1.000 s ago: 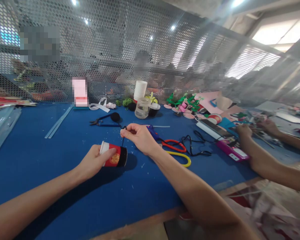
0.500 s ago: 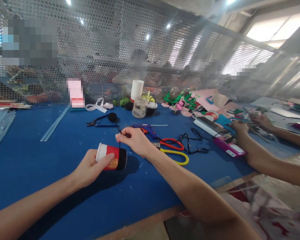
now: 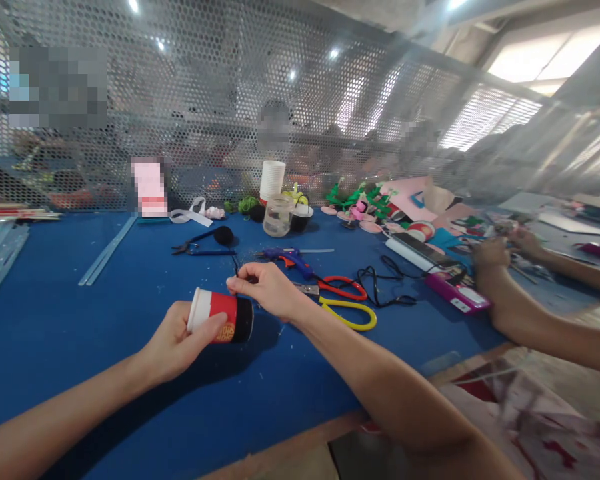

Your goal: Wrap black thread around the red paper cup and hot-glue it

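Note:
My left hand point(image 3: 180, 337) is wrapped round a small red paper cup point(image 3: 221, 315) with a white rim and a black base, held on its side just above the blue table point(image 3: 55, 320). My right hand point(image 3: 266, 289) is pinched on a thin black cord point(image 3: 235, 265) right above the cup's black end. The cord runs back toward a black pompom point(image 3: 224, 234) lying farther off on the table.
Red and yellow scissors point(image 3: 347, 300), a blue glue gun point(image 3: 290, 257), pliers point(image 3: 193, 247), a clear jar point(image 3: 277, 217), a stack of white cups point(image 3: 273, 180) and craft scraps lie beyond. Another person's arms point(image 3: 530, 313) work at the right. A perforated metal screen point(image 3: 205, 100) backs the table.
My right hand has come down and closer to the cup, still pinching the cord. The cup has shifted slightly left in my left hand.

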Tool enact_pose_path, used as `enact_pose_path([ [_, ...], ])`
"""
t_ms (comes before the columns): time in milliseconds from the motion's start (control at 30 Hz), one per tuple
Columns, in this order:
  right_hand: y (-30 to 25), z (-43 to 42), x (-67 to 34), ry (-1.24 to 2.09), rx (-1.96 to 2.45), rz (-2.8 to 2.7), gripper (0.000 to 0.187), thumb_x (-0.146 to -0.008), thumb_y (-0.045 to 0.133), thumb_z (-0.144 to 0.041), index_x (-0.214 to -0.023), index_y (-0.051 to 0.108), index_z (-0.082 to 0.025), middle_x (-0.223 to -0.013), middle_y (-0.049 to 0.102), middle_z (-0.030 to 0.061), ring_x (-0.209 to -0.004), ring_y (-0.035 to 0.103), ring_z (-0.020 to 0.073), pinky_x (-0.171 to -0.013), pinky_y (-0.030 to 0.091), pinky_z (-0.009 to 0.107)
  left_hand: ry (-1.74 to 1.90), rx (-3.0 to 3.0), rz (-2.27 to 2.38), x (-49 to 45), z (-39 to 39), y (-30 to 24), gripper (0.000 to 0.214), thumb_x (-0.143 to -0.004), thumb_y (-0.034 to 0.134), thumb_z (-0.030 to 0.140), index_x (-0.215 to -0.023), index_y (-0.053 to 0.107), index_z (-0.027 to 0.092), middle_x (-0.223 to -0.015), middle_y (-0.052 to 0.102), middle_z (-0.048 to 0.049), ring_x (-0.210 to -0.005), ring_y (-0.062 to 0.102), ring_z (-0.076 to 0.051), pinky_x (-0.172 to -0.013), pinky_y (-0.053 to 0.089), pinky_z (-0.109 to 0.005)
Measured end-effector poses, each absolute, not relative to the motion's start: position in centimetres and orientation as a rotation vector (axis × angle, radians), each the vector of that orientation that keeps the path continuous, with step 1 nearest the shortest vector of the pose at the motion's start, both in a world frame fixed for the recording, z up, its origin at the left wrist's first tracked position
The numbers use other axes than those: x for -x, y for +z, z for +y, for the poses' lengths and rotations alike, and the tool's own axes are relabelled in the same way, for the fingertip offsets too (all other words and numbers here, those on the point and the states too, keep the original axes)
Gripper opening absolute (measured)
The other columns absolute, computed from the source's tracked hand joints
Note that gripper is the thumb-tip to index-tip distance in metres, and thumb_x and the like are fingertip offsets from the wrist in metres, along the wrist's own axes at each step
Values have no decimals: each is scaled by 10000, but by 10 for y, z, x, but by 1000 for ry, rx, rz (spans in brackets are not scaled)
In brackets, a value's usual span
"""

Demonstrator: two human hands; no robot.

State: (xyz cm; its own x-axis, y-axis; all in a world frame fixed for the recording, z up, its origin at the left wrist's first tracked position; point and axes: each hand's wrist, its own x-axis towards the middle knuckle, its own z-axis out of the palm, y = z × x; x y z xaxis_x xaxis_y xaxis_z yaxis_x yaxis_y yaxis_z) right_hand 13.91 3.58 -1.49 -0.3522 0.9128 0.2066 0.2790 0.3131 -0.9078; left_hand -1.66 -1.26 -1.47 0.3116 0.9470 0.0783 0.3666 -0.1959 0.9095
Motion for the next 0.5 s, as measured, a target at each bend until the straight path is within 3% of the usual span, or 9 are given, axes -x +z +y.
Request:
enact_pose_path([
  [500, -12, 31, -138, 1194, 1129, -1766, 235, -658, 549, -348, -553, 483, -149, -508, 436, -49, -457, 340, 63, -443, 262, 204, 878, -1848, 1188, 18, -14, -10, 305, -643, 491, 300, -394, 378, 165, -401, 285, 49, -385, 237, -53, -358, 180, -198],
])
